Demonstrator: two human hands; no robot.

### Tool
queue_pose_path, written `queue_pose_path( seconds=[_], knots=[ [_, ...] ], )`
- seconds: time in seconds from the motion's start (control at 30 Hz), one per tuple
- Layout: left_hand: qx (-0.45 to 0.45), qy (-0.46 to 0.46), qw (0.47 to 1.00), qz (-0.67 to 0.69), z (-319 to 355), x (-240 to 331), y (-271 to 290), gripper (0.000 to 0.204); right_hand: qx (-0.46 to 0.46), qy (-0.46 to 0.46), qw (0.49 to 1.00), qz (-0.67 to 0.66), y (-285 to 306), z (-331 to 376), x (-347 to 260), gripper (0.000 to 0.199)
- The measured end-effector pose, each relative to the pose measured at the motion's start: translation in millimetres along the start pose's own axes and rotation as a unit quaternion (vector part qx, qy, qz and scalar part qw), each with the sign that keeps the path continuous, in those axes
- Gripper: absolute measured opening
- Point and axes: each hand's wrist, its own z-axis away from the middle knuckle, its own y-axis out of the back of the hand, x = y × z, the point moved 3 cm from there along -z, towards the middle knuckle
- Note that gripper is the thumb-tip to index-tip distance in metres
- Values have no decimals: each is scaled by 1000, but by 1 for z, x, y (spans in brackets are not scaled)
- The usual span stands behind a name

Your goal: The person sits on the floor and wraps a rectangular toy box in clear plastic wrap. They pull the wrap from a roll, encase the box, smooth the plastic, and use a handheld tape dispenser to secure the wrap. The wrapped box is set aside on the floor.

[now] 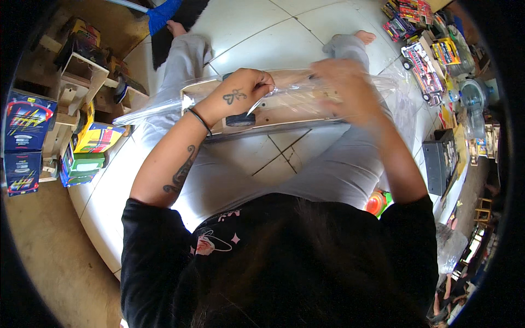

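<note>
I sit on a white tiled floor with my legs stretched out. Across my lap lies a long wooden toy vehicle (284, 109) with a black wheel (240, 119), inside a clear plastic bag (164, 106). My left hand (240, 90) pinches the plastic over the toy's left part, above the wheel. My right hand (344, 87) grips the bag and toy at the right part; it is blurred.
Coloured toy boxes (90, 139) and bare wooden toy parts (76, 82) stand at the left. Packaged toy trucks (424, 65) and more boxes lie at the upper right, with a black box (440, 158) below them. A blue broom (164, 13) lies near my left foot.
</note>
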Motion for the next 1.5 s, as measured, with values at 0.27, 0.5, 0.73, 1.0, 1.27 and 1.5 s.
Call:
queue_pose_path(
  seconds=[0.27, 0.5, 0.73, 1.0, 1.27, 1.5],
  knots=[
    [10, -62, 979, -193, 16, -8, 14, 25, -15, 15, 997, -77, -75, -45, -22, 14],
    [-2, 297, 955, 10, 170, -77, 155, 28, -66, -22, 987, -142, -78, -48, -14, 18],
    [329, 166, 862, -349, 157, -39, 157, 19, -67, -18, 985, -158, -77, -50, -11, 18],
    [146, -101, 950, -257, 7, 6, -33, 25, -72, -15, 986, -152, -82, -49, -8, 16],
    [55, -77, 989, -115, -3, -9, -21, 19, -70, -11, 983, -171, -86, -47, -6, 15],
    [14, -73, 996, -48, -8, -10, -18, 23, -104, -1, 994, -37, -22, 21, 72, 17]
  ],
)
